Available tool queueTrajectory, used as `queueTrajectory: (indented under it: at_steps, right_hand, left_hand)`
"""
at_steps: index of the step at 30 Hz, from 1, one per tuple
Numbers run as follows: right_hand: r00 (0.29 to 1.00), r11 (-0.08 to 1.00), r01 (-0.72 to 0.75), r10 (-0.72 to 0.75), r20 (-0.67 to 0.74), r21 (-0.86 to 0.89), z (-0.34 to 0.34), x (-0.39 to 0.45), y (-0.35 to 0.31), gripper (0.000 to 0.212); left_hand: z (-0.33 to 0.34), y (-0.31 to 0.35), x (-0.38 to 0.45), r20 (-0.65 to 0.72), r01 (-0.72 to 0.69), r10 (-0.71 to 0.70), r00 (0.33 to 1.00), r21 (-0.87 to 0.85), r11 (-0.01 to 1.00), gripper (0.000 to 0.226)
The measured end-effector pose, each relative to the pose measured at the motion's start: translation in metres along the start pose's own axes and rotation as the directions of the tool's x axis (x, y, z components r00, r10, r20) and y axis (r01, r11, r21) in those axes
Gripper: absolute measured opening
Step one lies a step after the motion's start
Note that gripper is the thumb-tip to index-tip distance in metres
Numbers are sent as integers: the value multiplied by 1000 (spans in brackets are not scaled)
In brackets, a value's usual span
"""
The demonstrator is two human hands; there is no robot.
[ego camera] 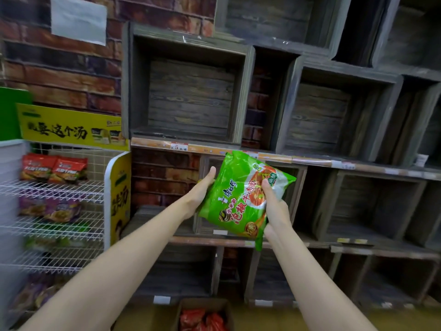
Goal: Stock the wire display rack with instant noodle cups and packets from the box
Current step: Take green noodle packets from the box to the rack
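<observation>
Wooden crates (pixel 188 91) are standing behind the green noodle packet (pixel 241 199), which both hands are holding up: left hand (pixel 200 194) cupping its edge, right hand (pixel 274 206) pinching its front. Below the fingers, the box (pixel 202 314) is holding red packets (pixel 202 320), and the wire rack (pixel 55 189) is standing off left of them

Single head view, facing forward, slightly down, close above outstretched forearms.
</observation>
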State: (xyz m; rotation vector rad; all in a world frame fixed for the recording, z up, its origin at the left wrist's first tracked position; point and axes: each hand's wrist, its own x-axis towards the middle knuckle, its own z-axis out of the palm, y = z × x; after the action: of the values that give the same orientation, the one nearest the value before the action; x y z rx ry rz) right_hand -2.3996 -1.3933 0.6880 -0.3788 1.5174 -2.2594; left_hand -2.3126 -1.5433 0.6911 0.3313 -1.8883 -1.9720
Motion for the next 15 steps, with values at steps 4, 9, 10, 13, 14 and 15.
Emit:
queueTrajectory:
  at_steps: [4,9,10,13,14,15]
  right_hand:
    - [994,988,2,15,-107,157,5,-4,1,45]
    - [983,950,-11,67,-170,311,28,-9,13,47]
    - [984,948,-12,67,-163,317,35,-11,18,48]
    - [995,952,-22,52,-91,305,54,-18,37,47]
    - [997,959,-40,58,-53,281,59,-19,42,44]
    - [998,967,-65,67,-3,247,62,-20,46,41]
  left_hand:
    - [-4,-20,-11,-161,-58,32,986,-162,985,69]
    - [10,-38,-26,-97,-83,48,994,-402,912,77]
    - [14,-40,-28,-84,-113,88,993,-367,923,76]
    - [13,-40,-25,-157,-210,160,975,-401,892,100]
    - [10,-38,-28,-224,-233,152,963,-402,885,97]
    - [4,-35,-30,-279,-258,152,948,-396,881,87]
